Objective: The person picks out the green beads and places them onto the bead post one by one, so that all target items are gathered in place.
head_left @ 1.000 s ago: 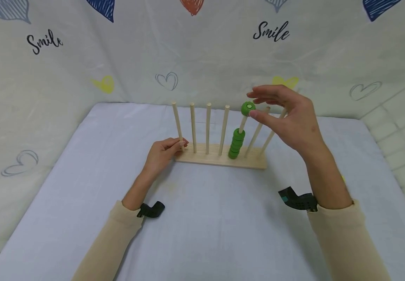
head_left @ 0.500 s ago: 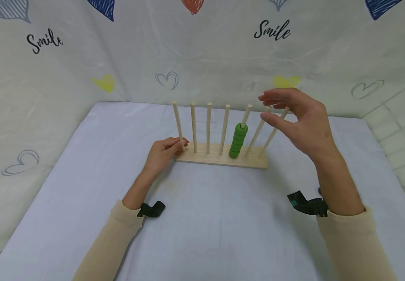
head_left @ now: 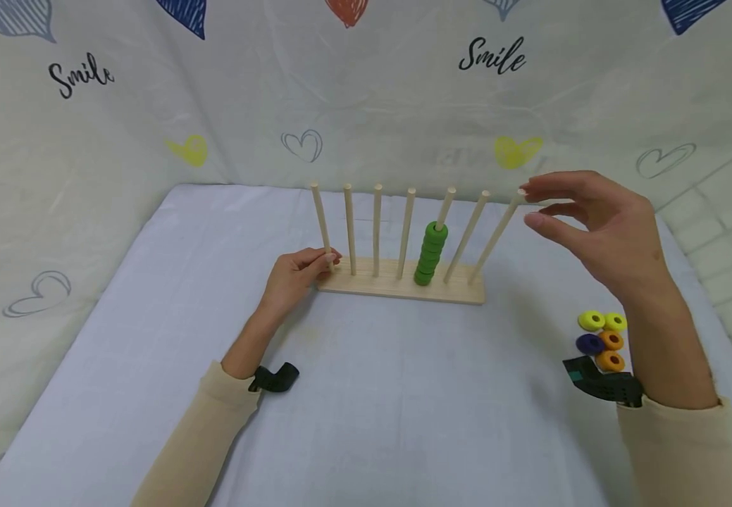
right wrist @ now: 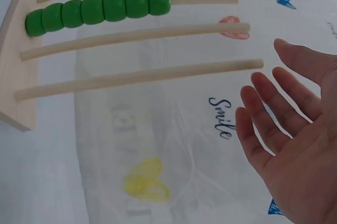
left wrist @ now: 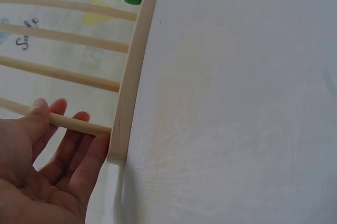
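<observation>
A wooden peg stand (head_left: 397, 289) with a row of upright pegs stands toward the back of the table. Several green beads (head_left: 430, 253) are stacked on the third peg from the right; bare peg shows above them. My left hand (head_left: 296, 280) pinches the leftmost peg (left wrist: 79, 124) low down, near the base. Beside the top of the rightmost peg (head_left: 495, 236) is my right hand (head_left: 606, 229), raised, its fingers apart and nothing between them. In the right wrist view that hand (right wrist: 300, 134) shows a bare palm, apart from the pegs.
Loose yellow beads (head_left: 591, 321), orange beads (head_left: 610, 361) and a dark blue bead (head_left: 590, 344) lie on the white tablecloth (head_left: 366, 394) at the right, partly behind the right wrist's strap. A printed cloth backdrop (head_left: 366, 91) hangs close behind the stand.
A green bead at the peg's top has dropped onto the green stack. My right hand has let go and moved right, uncovering the loose beads. My left hand has stayed put.
</observation>
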Tool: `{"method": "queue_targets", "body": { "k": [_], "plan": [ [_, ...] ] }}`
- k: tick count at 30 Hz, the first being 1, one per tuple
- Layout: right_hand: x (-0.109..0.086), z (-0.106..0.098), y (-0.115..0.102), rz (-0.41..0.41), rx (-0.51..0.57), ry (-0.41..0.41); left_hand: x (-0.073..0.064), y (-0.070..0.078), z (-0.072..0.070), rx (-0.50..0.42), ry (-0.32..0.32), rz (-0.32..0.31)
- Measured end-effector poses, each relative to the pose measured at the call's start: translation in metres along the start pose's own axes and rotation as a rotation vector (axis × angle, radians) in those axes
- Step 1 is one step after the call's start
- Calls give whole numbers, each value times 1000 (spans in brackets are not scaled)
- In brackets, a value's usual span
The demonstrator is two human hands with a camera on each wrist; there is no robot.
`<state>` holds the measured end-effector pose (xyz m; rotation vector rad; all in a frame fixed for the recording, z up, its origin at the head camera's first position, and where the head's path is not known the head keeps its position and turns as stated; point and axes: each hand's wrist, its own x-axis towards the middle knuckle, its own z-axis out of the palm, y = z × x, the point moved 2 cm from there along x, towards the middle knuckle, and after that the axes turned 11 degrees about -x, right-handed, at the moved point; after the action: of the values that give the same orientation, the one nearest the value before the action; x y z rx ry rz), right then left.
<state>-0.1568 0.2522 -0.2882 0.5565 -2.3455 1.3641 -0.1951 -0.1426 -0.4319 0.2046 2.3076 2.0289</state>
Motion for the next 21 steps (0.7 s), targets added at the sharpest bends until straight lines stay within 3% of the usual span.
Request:
{"method": "queue_targets", "body": {
  "k": [3, 8, 13, 21],
  "plan": [
    [-4, -11, 6, 2, 157, -13, 0, 0, 1, 0, 0, -3],
    [-13, -25, 14, 24, 192, -77, 0, 1, 0, -4, 0, 2],
    [-26, -38, 24, 100, -15, -169, -1, -1, 0, -11, 4, 5],
    [-46, -61, 48, 229, -214, -295, 0, -1, 1, -27, 2, 6]
  ]
}}
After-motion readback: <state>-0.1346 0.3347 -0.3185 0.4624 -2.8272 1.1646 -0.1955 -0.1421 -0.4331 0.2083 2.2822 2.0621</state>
